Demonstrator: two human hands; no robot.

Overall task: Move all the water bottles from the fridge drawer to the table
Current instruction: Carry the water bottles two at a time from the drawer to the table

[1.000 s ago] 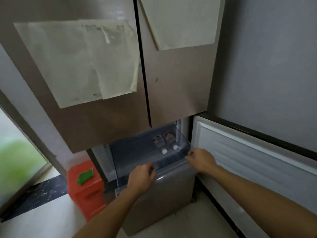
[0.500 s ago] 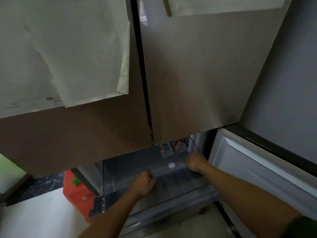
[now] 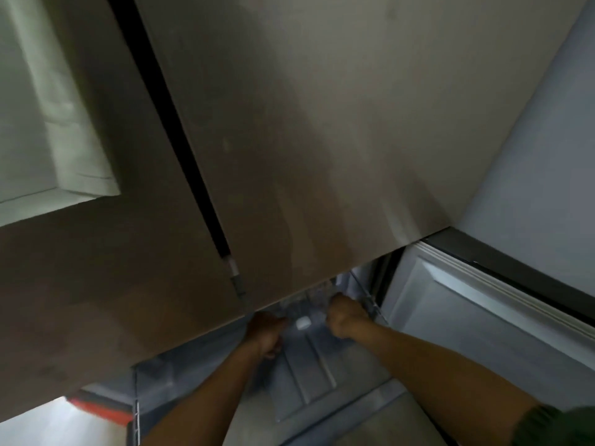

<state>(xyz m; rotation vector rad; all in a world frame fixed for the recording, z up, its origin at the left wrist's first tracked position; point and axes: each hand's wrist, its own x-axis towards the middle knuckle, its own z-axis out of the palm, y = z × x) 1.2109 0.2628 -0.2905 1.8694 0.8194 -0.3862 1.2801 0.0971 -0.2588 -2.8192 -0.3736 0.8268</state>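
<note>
Two bare forearms stretch forward and down from the bottom of the head view into the pulled-out clear drawer (image 3: 309,378), which sits under the two closed upper doors (image 3: 322,140) of the fridge. The left hand (image 3: 266,329) is at the end of an almost straight arm, back of the hand up, just below the lower edge of the doors; its fingers are curled under, and whether they grip anything cannot be told. The right hand (image 3: 345,317) lies a little farther in and to the right, near the drawer's right wall, wrist slightly bent, knuckles bunched like a fist; its fingers are also curled, but what they close on is hidden. Between the two hands a white cap (image 3: 303,323) shows, close to both. The bottles (image 3: 310,299) are at the back of the drawer, blurred and mostly covered by the door edge, just beyond the hands. A dark green sleeve (image 3: 553,426) covers the right upper arm. The lower door (image 3: 457,320) stands open to the right. Paper (image 3: 48,123) hangs on the left upper door, and something red (image 3: 103,410) sits low at the left.
</note>
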